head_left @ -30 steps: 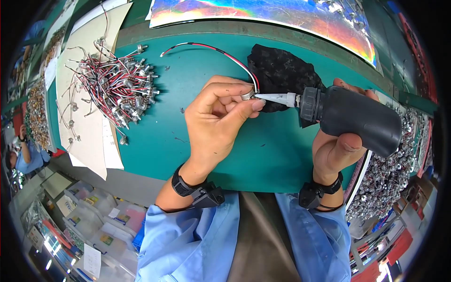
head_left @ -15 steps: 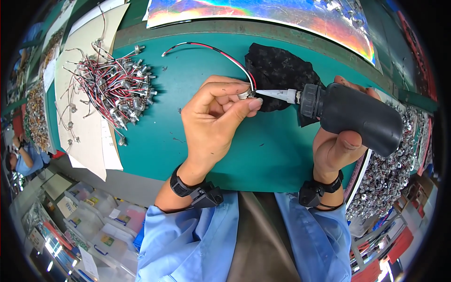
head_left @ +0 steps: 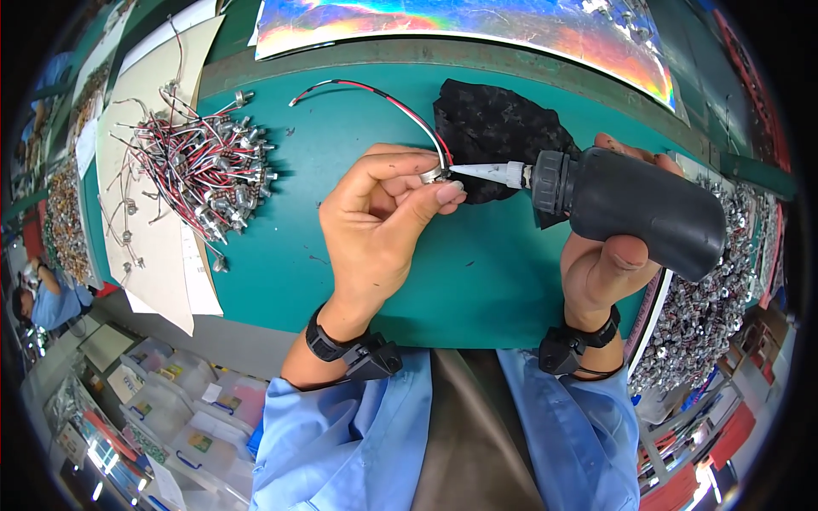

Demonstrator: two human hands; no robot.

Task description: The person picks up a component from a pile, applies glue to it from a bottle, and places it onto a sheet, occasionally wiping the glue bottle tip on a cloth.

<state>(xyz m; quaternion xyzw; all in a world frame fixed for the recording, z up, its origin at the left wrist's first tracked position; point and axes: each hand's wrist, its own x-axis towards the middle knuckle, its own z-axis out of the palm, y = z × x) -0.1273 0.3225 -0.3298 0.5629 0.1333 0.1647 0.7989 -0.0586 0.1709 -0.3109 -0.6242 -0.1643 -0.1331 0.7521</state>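
My left hand (head_left: pixel 379 213) pinches a wired potentiometer (head_left: pixel 432 176), a small round metal part, between thumb and fingers. Its red, white and black wires (head_left: pixel 400 100) rise from it and curve away to the far left. In my right hand (head_left: pixel 601 264) lies a black squeeze bottle (head_left: pixel 648 209), tilted nearly level, fingers wrapped round its body. The bottle's pale cone nozzle (head_left: pixel 487 173) points left, its tip at the potentiometer beside the wire ends. Whether anything flows from the tip is too small to tell. Behind the nozzle a crumpled black cloth (head_left: pixel 503 119) lies on the green mat (head_left: pixel 358 119).
A heap of similar wired potentiometers (head_left: pixel 213 170) covers the mat's left part and some brown card (head_left: pixel 128 213). At the right a mass of small metal parts (head_left: pixel 699 315) lies beside the mat. A shiny rainbow sheet (head_left: pixel 460 25) lies beyond the far edge. Plastic boxes (head_left: pixel 204 443) stand lower left.
The nozzle tip has come slightly closer to the potentiometer. The whole view has shifted a little; both hands keep their holds.
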